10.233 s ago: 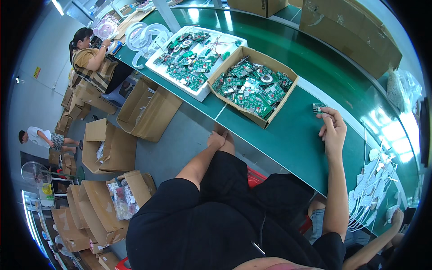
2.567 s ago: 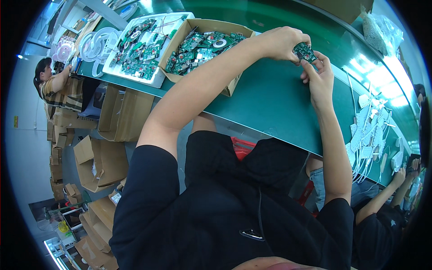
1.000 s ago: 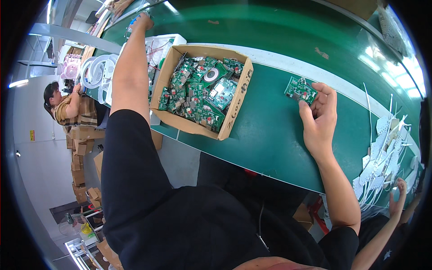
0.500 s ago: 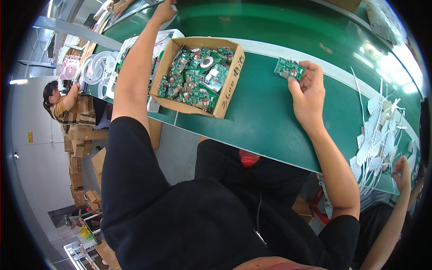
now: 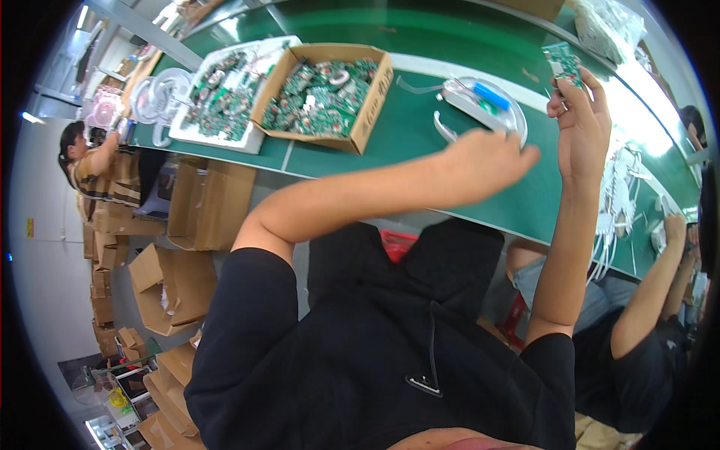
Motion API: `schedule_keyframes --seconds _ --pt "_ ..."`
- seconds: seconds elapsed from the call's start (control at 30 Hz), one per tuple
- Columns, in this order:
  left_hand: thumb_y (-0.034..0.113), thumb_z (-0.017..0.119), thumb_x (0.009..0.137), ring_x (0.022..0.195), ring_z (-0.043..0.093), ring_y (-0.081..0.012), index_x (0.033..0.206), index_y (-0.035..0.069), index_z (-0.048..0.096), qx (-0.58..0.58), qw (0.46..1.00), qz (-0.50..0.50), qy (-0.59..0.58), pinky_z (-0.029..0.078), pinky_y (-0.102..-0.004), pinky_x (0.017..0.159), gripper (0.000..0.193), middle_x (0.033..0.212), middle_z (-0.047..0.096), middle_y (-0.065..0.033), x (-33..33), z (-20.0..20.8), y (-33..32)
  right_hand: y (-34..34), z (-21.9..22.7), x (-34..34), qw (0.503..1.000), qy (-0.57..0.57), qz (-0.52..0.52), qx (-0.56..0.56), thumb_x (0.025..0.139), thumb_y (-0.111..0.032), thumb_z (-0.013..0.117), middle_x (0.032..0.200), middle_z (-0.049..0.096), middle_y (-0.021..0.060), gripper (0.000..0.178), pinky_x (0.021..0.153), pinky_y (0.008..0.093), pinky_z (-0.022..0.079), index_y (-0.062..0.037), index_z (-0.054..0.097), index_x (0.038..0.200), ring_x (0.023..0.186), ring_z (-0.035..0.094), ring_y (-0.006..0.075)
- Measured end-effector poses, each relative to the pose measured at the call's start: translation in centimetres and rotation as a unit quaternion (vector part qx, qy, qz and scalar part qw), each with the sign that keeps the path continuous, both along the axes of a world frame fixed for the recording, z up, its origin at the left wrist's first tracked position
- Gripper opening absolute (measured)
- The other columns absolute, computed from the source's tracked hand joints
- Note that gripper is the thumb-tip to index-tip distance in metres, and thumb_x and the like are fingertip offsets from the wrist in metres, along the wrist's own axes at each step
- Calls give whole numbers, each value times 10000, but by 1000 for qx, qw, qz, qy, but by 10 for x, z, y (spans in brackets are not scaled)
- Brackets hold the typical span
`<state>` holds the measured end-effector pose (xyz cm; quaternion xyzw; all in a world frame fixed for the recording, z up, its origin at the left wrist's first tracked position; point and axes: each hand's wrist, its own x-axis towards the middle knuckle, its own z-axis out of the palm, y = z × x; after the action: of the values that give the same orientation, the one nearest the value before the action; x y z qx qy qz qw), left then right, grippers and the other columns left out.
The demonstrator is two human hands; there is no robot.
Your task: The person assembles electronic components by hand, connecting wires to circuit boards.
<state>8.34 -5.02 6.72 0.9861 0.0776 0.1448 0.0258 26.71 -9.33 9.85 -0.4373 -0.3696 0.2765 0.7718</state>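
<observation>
My right hand [image 5: 581, 124] is raised over the right side of the green table, its fingers closed on the lower edge of a green circuit board [image 5: 560, 60]. My left hand [image 5: 484, 169] reaches across in front of me, slightly blurred, with its fingers curled together. Whatever it may hold is hidden. Just beyond its knuckles lies a round white plastic housing [image 5: 512, 124] with a blue cylinder [image 5: 491, 96] in it. A curved white piece [image 5: 442, 127] sits beside the housing, and thin clear wire or tubing trails off to its left.
A cardboard box [image 5: 365, 112] full of circuit boards stands left of centre, beside a white foam tray [image 5: 247, 142] of more boards. White rings [image 5: 169, 94] lie farther left. At right are white strips [image 5: 622, 195] and a co-worker's arm [image 5: 652, 277]. Another person [image 5: 112, 161] sits at far left.
My left hand has come back from the far left to the middle right. The white housing with the blue cylinder now lies on the table. My right hand has lifted the board up and right.
</observation>
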Motion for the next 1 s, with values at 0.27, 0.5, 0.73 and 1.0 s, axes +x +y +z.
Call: schedule_keyframes --seconds 0.27,0.5,0.73,1.0 --pt "164 781 912 954 651 -223 1222 22 580 -186 948 57 -253 543 -365 747 396 1037 614 -113 -72 -29 -71 -68 1 -45 953 -166 119 -223 870 45 687 1058 703 73 481 662 214 460 27 552 1331 757 574 61" --pt "210 659 1074 932 693 -123 1196 -3 618 -765 539 91 -340 574 -279 707 249 1128 687 -100 -138 -58 -68 -67 -11 -121 857 -372 260 -242 833 40 725 824 645 69 542 598 273 463 -23 558 1345 626 556 96" --pt "127 573 1102 866 735 -156 1139 -24 590 -705 566 162 -395 586 -275 718 156 999 740 -131 -172 -76 -41 16 -24 -114 805 -540 177 -171 924 -102 694 869 679 127 248 747 382 558 2 688 1149 786 697 258" --pt "138 605 1083 829 763 -202 1235 -50 590 -679 603 194 -371 611 -296 695 242 999 760 -177 -171 -74 -26 51 -64 -128 689 -679 155 -202 919 -111 651 959 694 216 142 851 498 560 25 665 960 930 693 412"
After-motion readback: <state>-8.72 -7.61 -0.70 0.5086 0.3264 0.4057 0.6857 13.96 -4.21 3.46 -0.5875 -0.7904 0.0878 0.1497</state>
